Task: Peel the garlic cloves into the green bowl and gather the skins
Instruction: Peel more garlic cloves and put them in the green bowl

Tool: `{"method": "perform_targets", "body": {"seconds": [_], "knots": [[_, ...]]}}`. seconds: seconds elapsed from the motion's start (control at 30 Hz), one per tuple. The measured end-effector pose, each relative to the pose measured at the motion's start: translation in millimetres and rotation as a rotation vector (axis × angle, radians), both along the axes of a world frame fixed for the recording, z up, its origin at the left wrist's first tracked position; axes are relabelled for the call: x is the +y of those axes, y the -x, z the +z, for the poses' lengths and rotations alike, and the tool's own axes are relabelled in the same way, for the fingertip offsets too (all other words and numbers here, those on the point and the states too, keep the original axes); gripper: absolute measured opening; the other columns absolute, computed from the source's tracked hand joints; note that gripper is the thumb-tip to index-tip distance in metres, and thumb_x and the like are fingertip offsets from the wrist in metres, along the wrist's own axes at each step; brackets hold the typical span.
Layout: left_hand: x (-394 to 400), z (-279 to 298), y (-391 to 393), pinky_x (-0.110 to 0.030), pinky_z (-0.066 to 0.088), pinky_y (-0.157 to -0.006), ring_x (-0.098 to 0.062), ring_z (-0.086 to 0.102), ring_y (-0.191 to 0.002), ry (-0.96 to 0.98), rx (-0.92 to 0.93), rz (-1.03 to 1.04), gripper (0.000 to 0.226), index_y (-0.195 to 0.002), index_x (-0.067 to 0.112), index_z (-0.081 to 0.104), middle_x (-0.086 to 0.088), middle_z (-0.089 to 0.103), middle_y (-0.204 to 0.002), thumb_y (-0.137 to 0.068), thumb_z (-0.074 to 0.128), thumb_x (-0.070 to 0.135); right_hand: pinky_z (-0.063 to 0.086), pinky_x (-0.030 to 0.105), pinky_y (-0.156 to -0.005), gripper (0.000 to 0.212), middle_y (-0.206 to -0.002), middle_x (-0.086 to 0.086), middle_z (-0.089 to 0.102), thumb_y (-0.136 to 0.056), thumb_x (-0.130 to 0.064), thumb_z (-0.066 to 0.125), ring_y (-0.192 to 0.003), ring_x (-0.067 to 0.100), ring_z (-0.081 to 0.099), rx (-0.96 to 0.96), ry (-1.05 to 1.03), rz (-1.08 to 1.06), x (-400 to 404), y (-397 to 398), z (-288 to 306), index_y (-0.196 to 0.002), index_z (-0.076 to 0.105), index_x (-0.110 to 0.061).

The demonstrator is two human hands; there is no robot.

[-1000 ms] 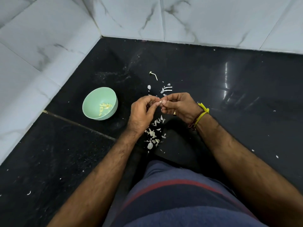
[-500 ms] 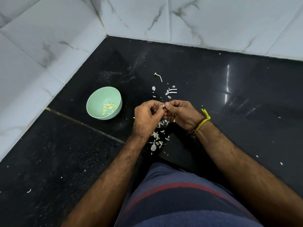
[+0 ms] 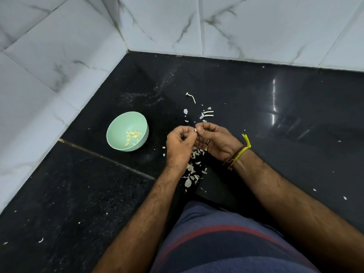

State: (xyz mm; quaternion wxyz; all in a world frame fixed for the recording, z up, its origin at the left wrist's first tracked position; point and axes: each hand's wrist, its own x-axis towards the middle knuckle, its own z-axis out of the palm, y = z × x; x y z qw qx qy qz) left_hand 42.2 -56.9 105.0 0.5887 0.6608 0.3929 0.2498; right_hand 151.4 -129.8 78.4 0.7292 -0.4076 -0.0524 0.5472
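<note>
Head view shows the left hand (image 3: 180,146) and the right hand (image 3: 215,140) meeting fingertip to fingertip, both pinching one small garlic clove (image 3: 195,130) between them, fingers curled tight around it. It looks partly skinned, though it is too small to tell for sure. Directly beneath and just nearer the body than the hands lies a loose scatter of skins (image 3: 192,172) on the black floor (image 3: 78,194); more skin scraps (image 3: 206,113) and a thin stem (image 3: 192,97) lie just beyond the hands. Off to the left of the left hand, well apart, the green bowl (image 3: 118,143) stands upright with a small heap of peeled cloves (image 3: 133,135) inside. Judging by this, several cloves are done and one is in hand. Whether more unpeeled ones wait is not visible. The skins are not yet gathered.
</note>
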Motion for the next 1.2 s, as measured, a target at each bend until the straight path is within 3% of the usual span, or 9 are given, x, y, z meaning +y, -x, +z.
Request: {"method": "perform_targets", "body": {"seconds": [0.13,0.23,0.33,0.5,0.6,0.83,0.93,1.1,1.2], "knots": [[2,10,-3,-0.016,0.046,-0.052,-0.001,0.057,-0.053,0.041,-0.025,0.049,0.008,-0.087,0.0,0.068,0.004,0.063,-0.061,-0.092,0.064,0.003,0.056,0.028,-0.067,0.008,-0.076,0.007,0.071,-0.083,-0.006,0.074,-0.068,0.016,0.066,-0.49,0.026,-0.245,6,12,0,-0.088,0.07,-0.001],[6,10,-5,-0.017,0.044,-0.052,-0.006,0.054,-0.058,0.018,0.002,0.091,0.01,-0.081,0.009,0.071,0.0,0.062,-0.065,-0.091,0.067,0.009,0.058,0.033,-0.073,0.004,-0.085,0.002,0.073,-0.087,-0.01,0.073,-0.079,0.015,0.07,-0.962,0.135,-0.404,8,14,-2,-0.09,0.075,-0.011],[7,12,-6,-0.019,0.045,-0.054,-0.009,0.055,-0.061,0.028,0.004,0.1,0.009,-0.084,0.007,0.072,-0.002,0.063,-0.067,-0.091,0.069,0.013,0.057,0.031,-0.075,0.008,-0.089,-0.001,0.072,-0.087,-0.008,0.071,-0.084,0.014,0.069,-1.173,0.121,-0.478,9,16,0,-0.093,0.075,-0.011],[7,19,-8,-0.017,0.044,-0.053,-0.004,0.055,-0.056,0.032,-0.025,0.115,0.012,-0.083,0.005,0.071,0.004,0.064,-0.062,-0.093,0.066,0.009,0.058,0.024,-0.077,0.013,-0.092,0.006,0.073,-0.089,0.002,0.065,-0.083,0.012,0.071,-1.142,0.068,-0.365,7,16,5,-0.099,0.074,-0.002],[9,21,-6,-0.018,0.046,-0.054,-0.006,0.054,-0.057,0.019,-0.009,0.102,0.009,-0.083,0.006,0.072,0.001,0.062,-0.063,-0.091,0.068,0.01,0.059,0.035,-0.084,0.014,-0.095,0.006,0.075,-0.085,-0.003,0.072,-0.09,0.018,0.072,-1.035,0.049,-0.282,6,12,7,-0.099,0.075,-0.005],[17,27,-2,-0.017,0.044,-0.05,-0.004,0.055,-0.057,0.014,0.037,-0.014,0.008,-0.087,0.006,0.072,0.003,0.064,-0.063,-0.091,0.069,0.012,0.056,0.026,-0.076,0.01,-0.088,0.011,0.074,-0.087,-0.001,0.071,-0.08,0.016,0.069,-0.693,-0.048,-0.276,1,14,15,-0.097,0.073,0.002],[17,26,-1,-0.018,0.046,-0.055,-0.003,0.056,-0.059,-0.02,0.056,0.001,0.012,-0.086,0.005,0.072,0.006,0.064,-0.063,-0.09,0.071,0.016,0.055,0.024,-0.07,0.009,-0.087,0.012,0.074,-0.087,-0.003,0.07,-0.076,0.016,0.067,-0.565,-0.067,-0.289,2,14,15,-0.095,0.074,0.0],[21,19,0,-0.035,0.059,-0.073,-0.019,0.062,-0.068,-0.13,0.078,0.026,0.011,-0.086,0.013,0.073,-0.008,0.07,-0.076,-0.092,0.069,0.022,0.056,0.026,-0.068,0.009,-0.081,0.01,0.073,-0.086,0.001,0.068,-0.071,0.018,0.067,-0.387,-0.104,-0.278,4,12,14,-0.094,0.072,-0.001],[21,22,-1,-0.022,0.055,-0.07,-0.004,0.065,-0.072,-0.263,0.071,0.058,0.011,-0.098,0.017,0.074,0.001,0.072,-0.082,-0.095,0.068,0.026,0.057,0.027,-0.067,0.009,-0.08,0.013,0.073,-0.086,0.0,0.069,-0.07,0.021,0.067,-0.405,-0.091,-0.275,5,12,13,-0.095,0.073,-0.001]]}}
